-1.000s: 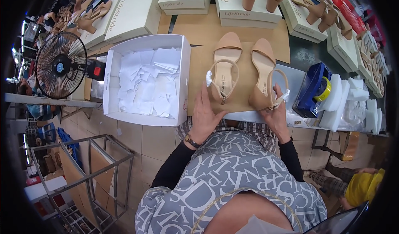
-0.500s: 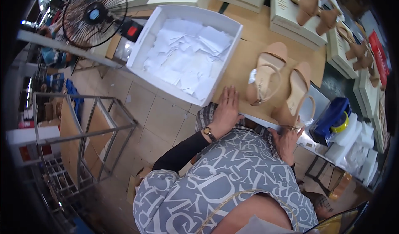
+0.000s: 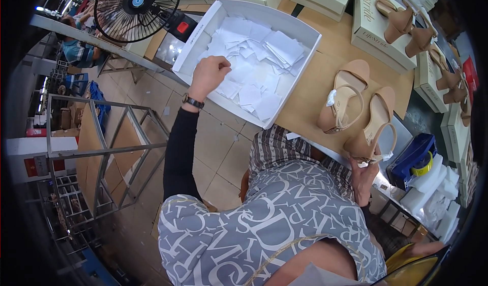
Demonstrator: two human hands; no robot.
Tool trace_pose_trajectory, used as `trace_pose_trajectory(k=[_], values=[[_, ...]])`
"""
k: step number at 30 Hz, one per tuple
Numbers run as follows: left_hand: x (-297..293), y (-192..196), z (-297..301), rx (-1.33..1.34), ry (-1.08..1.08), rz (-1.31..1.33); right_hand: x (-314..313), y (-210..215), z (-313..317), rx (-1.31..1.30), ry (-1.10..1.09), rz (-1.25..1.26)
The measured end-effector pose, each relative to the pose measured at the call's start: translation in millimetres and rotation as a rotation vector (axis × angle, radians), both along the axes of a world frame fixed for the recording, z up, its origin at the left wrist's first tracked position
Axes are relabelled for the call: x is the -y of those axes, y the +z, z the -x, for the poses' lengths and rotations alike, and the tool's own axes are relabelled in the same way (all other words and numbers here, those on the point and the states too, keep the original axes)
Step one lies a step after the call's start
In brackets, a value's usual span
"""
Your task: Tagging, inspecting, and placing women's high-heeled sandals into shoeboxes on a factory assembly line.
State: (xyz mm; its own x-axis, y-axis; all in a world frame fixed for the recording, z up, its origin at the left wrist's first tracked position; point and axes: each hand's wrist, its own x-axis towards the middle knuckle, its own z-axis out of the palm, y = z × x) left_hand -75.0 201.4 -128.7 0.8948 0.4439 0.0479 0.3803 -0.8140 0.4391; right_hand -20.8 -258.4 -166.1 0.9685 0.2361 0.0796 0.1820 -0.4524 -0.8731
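Observation:
My left hand (image 3: pixel 209 72), with a watch on the wrist, reaches into a white open box (image 3: pixel 297 90) full of loose white paper sheets (image 3: pixel 254 57). Its fingers are curled and pinch into the sheets at the box's near left side. Two tan heeled sandals lie on the brown tabletop (image 3: pixel 310 90). The left sandal (image 3: pixel 341 100) has a white tag on its strap. My right hand (image 3: pixel 363 176) holds the heel end of the right sandal (image 3: pixel 373 123) at the table's near edge and is partly hidden by my patterned shirt.
A black fan (image 3: pixel 137 9) stands left of the white box. Cream shoe boxes with more sandals (image 3: pixel 401 24) line the far side. A blue container with a yellow tape roll (image 3: pixel 414 159) and white foam pieces sit at the right. A metal rack frame (image 3: pixel 101 148) stands on the tiled floor to my left.
My left hand left the left sandal and moved left into the white box of paper sheets. The view swung left and down. My right hand stayed at the right sandal's heel.

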Motion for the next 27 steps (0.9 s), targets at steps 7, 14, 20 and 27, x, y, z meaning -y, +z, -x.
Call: trace_pose_trajectory(k=[7, 14, 20, 27], values=[[-18, -31, -26, -0.214, 0.003, -0.055, 1, -1, -7, 0.149, 0.011, 0.055], [-26, -43, -28, -0.214, -0.016, -0.001, -4, 6, -11, 0.221, -0.028, -0.030], [8, 1, -9, 0.094, 0.025, 0.555, 34, 25, 2, -0.327, 0.099, 0.364], [143, 73, 10, 0.127, -0.429, 0.998, 5, 80, 10, -0.338, 0.556, -0.019]])
